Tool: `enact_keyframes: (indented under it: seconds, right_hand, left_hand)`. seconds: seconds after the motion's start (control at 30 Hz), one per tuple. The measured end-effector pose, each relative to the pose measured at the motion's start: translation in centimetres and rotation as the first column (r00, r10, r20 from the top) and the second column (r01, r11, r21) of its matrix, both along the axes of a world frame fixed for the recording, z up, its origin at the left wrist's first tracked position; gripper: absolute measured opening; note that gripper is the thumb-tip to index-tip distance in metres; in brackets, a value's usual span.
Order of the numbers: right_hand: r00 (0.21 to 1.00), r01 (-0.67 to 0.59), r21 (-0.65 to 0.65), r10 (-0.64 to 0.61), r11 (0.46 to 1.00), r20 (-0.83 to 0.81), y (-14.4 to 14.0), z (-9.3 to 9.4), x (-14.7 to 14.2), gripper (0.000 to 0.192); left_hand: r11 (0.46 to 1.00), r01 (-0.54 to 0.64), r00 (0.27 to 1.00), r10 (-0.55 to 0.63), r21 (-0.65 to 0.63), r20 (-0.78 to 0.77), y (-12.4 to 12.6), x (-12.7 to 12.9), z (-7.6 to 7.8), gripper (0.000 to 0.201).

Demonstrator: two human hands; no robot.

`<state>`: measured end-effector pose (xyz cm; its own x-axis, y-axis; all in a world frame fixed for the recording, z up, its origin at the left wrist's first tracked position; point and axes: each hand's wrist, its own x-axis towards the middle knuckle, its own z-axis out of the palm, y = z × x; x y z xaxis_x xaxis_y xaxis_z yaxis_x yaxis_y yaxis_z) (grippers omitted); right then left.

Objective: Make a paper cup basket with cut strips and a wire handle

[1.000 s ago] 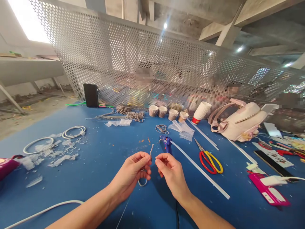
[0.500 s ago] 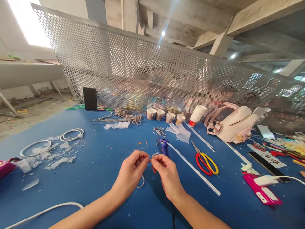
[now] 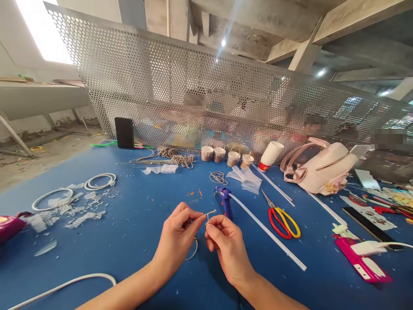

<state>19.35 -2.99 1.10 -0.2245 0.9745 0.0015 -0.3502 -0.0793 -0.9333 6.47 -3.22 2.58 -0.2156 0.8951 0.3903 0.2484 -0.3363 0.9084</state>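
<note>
My left hand pinches a thin piece, wire or cord, between thumb and forefinger. Its tip, which looks wound with grey cord, sticks out to the right. My right hand is closed on a short strand of cord that hangs from this piece, just below the tip. Under my left hand, a loose loop of cord dangles over the blue table. Beyond my right hand lies a blue glue gun, a long clear glue stick running out from its back.
Red-and-yellow-handled scissors lie at right, near a pink power strip. Paper cups, cord bundles and clear plastic strips line the back, before a perforated metal screen. White rings and plastic scraps lie left.
My right hand has shifted slightly down, drawing the strand away from the piece, so the wound tip shows between my hands. The whole view has shifted a little.
</note>
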Motion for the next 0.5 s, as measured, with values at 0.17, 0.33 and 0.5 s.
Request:
enact_keyframes:
  seconds: [0.17,0.33,0.5]
  right_hand:
    - [1.0,0.005,-0.019,-0.005,1.0,0.001,0.11,-0.21,-0.08,0.022]
    - [1.0,0.017,-0.028,-0.017,0.999,-0.001,0.12,-0.12,0.01,0.024]
    - [1.0,0.012,-0.008,-0.012,1.0,-0.003,0.21,-0.17,0.14,0.022]
  left_hand:
    - [0.997,0.035,0.998,-0.032,-0.065,0.052,-0.34,0.01,0.27,0.016]
    - [0.992,0.074,0.996,-0.069,-0.1,0.051,-0.66,-0.13,0.67,0.018]
    - [0.994,0.1,0.994,-0.102,-0.049,-0.031,-0.76,-0.33,0.79,0.02]
